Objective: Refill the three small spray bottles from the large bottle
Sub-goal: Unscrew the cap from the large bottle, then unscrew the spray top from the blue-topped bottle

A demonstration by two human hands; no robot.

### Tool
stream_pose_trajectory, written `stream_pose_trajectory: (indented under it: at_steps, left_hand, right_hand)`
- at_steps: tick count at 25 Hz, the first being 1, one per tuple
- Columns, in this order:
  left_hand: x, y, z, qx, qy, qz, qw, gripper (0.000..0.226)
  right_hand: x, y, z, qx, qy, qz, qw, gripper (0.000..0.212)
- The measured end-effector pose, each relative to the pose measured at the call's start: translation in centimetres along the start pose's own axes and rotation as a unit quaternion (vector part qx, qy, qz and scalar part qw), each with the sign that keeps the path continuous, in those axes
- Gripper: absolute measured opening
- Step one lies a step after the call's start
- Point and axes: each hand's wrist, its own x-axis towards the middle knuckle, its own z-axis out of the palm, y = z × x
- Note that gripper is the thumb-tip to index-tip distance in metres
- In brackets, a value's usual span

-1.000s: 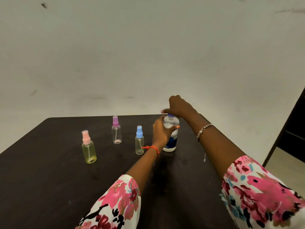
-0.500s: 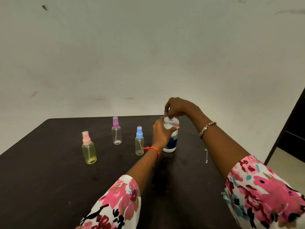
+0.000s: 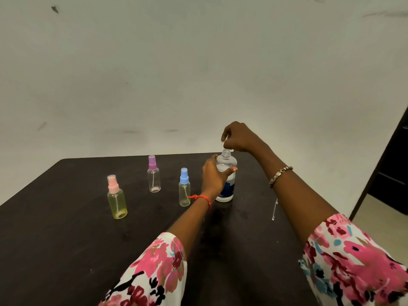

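The large clear bottle (image 3: 227,173) with a dark blue label stands upright on the dark table (image 3: 66,239), its threaded neck bare. My left hand (image 3: 215,175) is wrapped around its body. My right hand (image 3: 237,138) hovers just above the neck with fingers pinched together; the cap is presumably inside them but hidden. Three small spray bottles stand to the left: one with a pink top and yellowish body (image 3: 116,198), one with a purple top (image 3: 153,174), one with a blue top (image 3: 184,188).
A plain white wall rises behind the table's far edge. On the right, past the table's edge, a dark door or cabinet (image 3: 393,173) stands on a light floor.
My right hand gripped the cap on the large bottle, then lifted off it; the bottle's neck now stands uncapped. My left hand has kept hold of the bottle.
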Motion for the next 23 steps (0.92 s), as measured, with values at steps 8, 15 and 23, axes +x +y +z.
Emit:
stream_pose_trajectory:
  at_steps: [8,15,23]
  left_hand:
    - [-1.3,1.8,-1.1,0.026,-0.05,-0.01,0.998,0.082]
    - [-5.1,1.9,-3.5,0.031,0.027,0.045,0.998,0.078]
    - [-8.0,-0.6,-6.5,0.005,0.173,-0.01,0.985,0.047]
  right_hand:
    - [-7.5,5.4,3.1,0.206,0.174,0.094,0.958,0.01]
    - [-11.9,9.0,9.9,0.074,0.074,0.16,0.982,0.016]
    - [-11.6,6.2,8.8,0.073,0.08,0.131,0.986,0.03]
